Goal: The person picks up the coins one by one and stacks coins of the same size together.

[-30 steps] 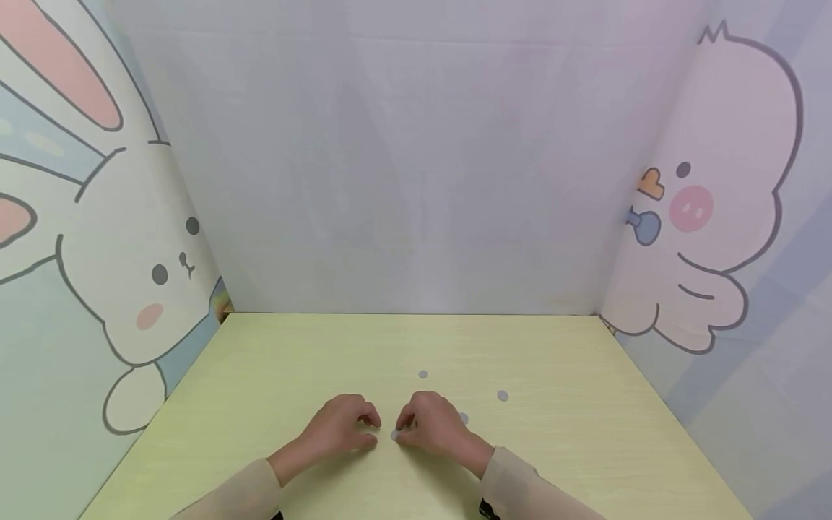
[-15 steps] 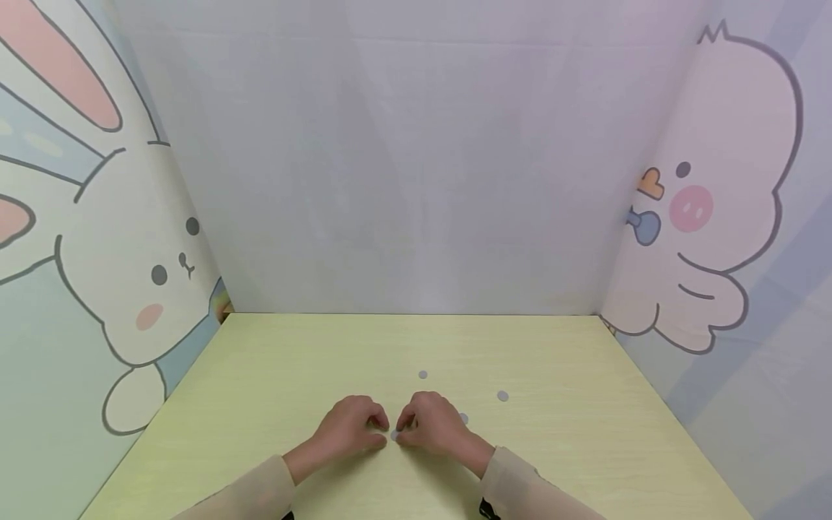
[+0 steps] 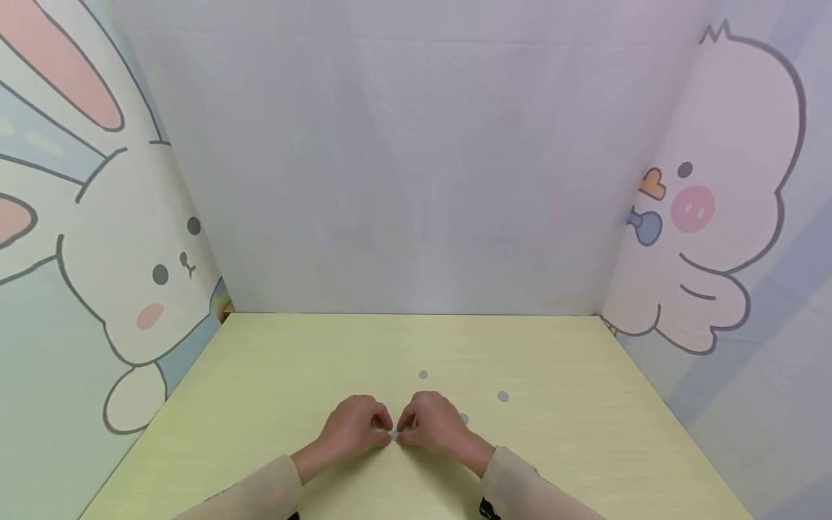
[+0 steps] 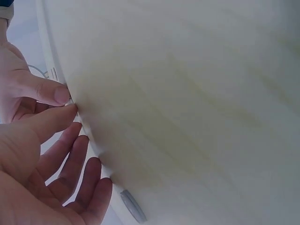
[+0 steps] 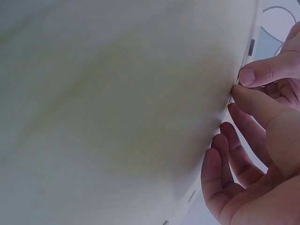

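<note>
In the head view, a small silver-grey coin (image 3: 394, 435) sits at table level between my two hands, mostly covered by fingertips. My right hand (image 3: 434, 426) pinches it from the right with bent fingers and thumb. From the left, my left hand (image 3: 351, 427) holds its thumb and forefinger against the same coin, fingers curved. Both wrist views show the thumb tips almost meeting low at the tabletop, with the coin nearly hidden between them. Another coin (image 3: 464, 418) lies just behind the right hand, partly covered by it.
Two more coins lie flat on the pale wood table (image 3: 312, 354): one coin (image 3: 423, 374) beyond the hands, another coin (image 3: 503, 396) farther right. A grey-white cloth wall (image 3: 416, 173) stands behind the table, with cartoon-printed curtains (image 3: 715, 289) along the sides.
My left hand has moved right, closing the gap until its fingertips meet the coin. The right hand has stayed in place at the coin, and the other coins lie unmoved.
</note>
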Tool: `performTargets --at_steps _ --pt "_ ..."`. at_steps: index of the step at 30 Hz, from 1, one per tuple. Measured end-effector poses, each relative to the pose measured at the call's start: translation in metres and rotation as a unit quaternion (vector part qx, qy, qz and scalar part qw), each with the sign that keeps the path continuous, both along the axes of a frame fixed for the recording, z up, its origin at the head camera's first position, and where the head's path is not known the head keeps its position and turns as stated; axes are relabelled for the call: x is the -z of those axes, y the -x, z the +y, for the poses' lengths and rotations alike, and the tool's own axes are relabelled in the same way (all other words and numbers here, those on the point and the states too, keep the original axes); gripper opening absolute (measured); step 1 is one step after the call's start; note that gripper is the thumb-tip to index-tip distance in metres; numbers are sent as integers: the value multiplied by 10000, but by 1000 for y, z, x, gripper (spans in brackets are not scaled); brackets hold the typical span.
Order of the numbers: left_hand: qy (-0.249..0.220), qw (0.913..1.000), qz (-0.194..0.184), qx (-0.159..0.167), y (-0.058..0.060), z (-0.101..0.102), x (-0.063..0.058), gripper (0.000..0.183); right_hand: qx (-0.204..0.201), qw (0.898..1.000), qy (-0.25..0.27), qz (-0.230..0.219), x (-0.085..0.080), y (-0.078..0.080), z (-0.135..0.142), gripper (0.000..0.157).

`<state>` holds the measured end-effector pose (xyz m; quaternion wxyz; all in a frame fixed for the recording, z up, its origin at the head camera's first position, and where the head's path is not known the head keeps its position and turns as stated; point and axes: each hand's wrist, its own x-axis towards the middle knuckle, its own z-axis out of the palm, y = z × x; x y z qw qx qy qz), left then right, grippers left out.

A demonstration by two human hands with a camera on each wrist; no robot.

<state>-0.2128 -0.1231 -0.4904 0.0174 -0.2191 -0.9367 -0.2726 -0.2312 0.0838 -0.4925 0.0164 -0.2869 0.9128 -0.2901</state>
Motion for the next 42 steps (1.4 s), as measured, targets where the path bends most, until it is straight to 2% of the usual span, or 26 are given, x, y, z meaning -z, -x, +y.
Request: performTargets --at_steps 15,42 --pt "-121 9999 -49 64 0 2 -2 15 33 10000 71 -12 -3 -2 0 9" --pt "-215 9997 -79 126 -1 4 -4 14 98 9997 190 -156 0 0 0 9"
